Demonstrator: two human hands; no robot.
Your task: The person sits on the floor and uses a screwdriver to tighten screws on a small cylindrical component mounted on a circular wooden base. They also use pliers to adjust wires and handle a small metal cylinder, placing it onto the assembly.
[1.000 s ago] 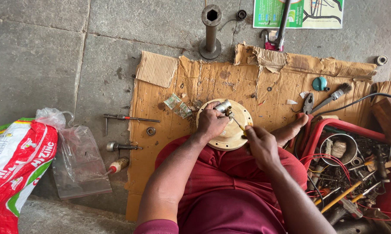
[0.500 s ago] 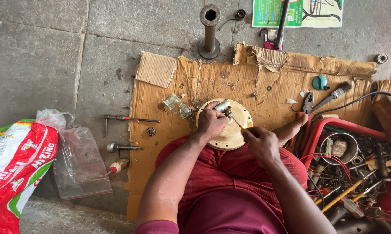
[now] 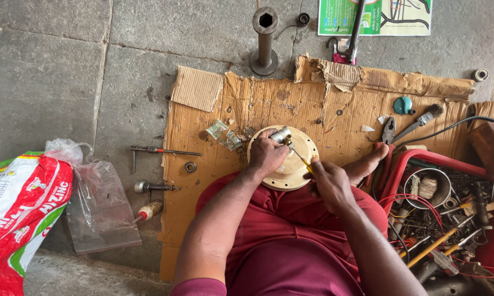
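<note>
Barely shifted, left hand [image 3: 266, 155] grips the metal cylinder [image 3: 280, 135] on the disc [image 3: 291, 164] (right hand [image 3: 329, 181] pinching screwdriver [image 3: 302, 161]).

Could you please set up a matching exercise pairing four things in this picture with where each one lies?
Things:
1. round disc
2. pliers
3. clear plastic bag
4. metal pipe

Places:
A. upright on the stone floor, beyond the cardboard
B. on the floor, beside the red and white sack
C. under the left hand, on the lap
D. on the cardboard, next to a brush

Pairs: 1-C, 2-D, 3-B, 4-A
</note>
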